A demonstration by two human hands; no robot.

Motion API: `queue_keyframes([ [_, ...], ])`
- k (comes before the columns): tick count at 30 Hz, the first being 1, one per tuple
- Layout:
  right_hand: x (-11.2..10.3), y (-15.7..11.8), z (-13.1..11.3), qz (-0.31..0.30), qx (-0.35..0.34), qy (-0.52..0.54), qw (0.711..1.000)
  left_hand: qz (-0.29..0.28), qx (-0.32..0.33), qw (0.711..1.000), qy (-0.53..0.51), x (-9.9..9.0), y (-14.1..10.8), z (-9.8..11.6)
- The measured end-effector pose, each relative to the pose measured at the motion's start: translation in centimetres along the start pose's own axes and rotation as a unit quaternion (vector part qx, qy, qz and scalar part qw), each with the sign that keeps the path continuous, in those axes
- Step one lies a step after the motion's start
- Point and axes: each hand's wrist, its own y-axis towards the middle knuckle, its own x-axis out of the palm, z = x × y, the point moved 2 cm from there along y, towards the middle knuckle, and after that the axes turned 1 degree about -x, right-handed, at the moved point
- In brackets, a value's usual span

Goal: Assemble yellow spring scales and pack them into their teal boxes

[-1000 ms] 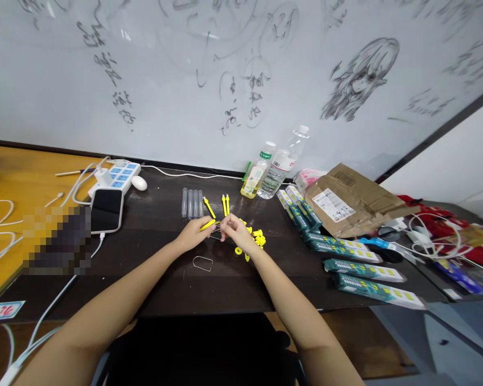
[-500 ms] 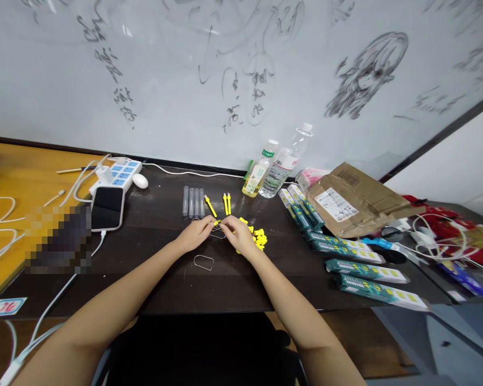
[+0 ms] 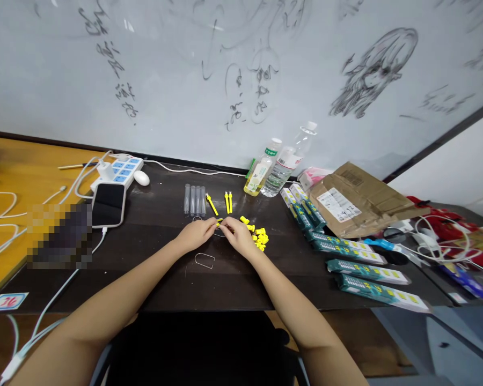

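Observation:
Fingertips of my left hand (image 3: 196, 234) and my right hand (image 3: 237, 236) meet over the dark table, both closed on a small yellow plastic piece (image 3: 219, 221). My fingers cover most of it, so its exact kind is hidden. A pile of short yellow plastic pieces (image 3: 261, 236) lies just right of my right hand. Beyond the hands are several clear tubes (image 3: 195, 200) in a row, one slim yellow stick (image 3: 211, 204) and a pair of similar yellow sticks (image 3: 228, 202). A bent wire loop (image 3: 205, 260) lies nearer me; more wire shows partly under my fingers.
At left are a phone (image 3: 108, 205), a power strip (image 3: 124, 172), a white mouse (image 3: 141, 178) and cables. Two bottles (image 3: 284, 166) stand at the back. Green-and-white boxes (image 3: 368, 271), a cardboard package (image 3: 354, 201) and a cluttered heap (image 3: 454, 236) fill the right side.
My hands stay together at nearly the same spot, with the yellow piece now more covered by the fingers. The whole view has shifted slightly.

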Motion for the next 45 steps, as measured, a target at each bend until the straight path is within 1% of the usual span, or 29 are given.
queue_keyframes([
  [4,0.2,-0.1,0.1,0.011,0.02,0.042,0.999,-0.013,0.011,1.0,0.018,-0.4,-0.1,0.1],
  [9,0.3,-0.2,-0.2,0.022,0.051,0.093,0.994,-0.026,0.027,0.999,0.006,-0.7,-0.1,0.2],
  [15,0.7,-0.2,-0.3,0.032,0.099,0.154,0.983,-0.041,0.027,0.999,0.005,-1.2,-0.2,0.5],
  [18,0.9,-0.3,0.1,0.029,0.131,0.199,0.971,-0.045,0.027,0.998,-0.033,-1.1,-0.1,0.4],
  [20,1.0,-0.3,0.4,0.021,0.14,0.214,0.966,-0.045,0.035,0.996,-0.073,-0.9,0.0,0.1],
  [23,0.9,-0.3,0.5,0.007,0.129,0.198,0.972,-0.049,0.044,0.992,-0.108,-0.6,0.1,-0.2],
  [29,0.6,-0.3,-0.4,0.019,0.083,0.125,0.989,-0.051,0.047,0.993,-0.099,-0.3,0.1,-0.5],
  [34,0.6,-0.3,-0.6,0.033,0.069,0.106,0.992,-0.046,0.051,0.993,-0.094,-0.4,0.0,-0.1],
  [41,0.6,-0.3,-0.7,0.046,0.06,0.089,0.993,-0.044,0.04,0.996,-0.073,-0.6,-0.1,0.3],
  [45,0.6,-0.3,-0.8,0.05,0.051,0.07,0.995,-0.043,0.048,0.991,-0.114,-0.6,0.0,0.2],
])
